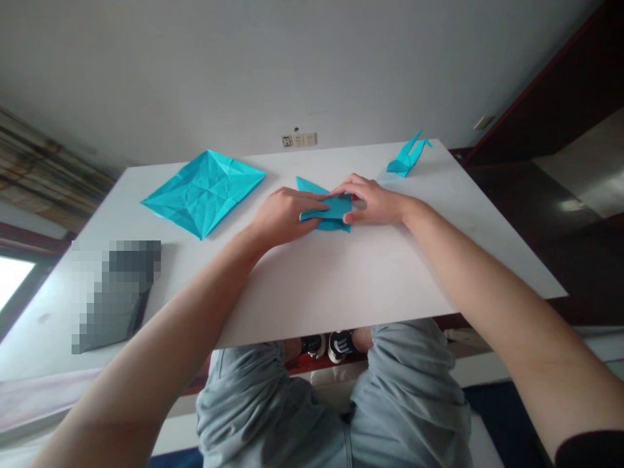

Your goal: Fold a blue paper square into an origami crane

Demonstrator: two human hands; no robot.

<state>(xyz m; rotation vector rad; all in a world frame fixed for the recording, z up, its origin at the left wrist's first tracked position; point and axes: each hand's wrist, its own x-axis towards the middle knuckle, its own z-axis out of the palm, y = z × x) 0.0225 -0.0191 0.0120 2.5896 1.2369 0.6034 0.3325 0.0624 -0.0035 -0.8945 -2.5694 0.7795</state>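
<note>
I've L hand (288, 213) & R hand (374, 200) both pinching the folded paper (336, 208), so w/ uneven grip pressure it might crease askew.

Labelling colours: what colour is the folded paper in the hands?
The folded paper is turquoise, seen best in the head view.
</note>
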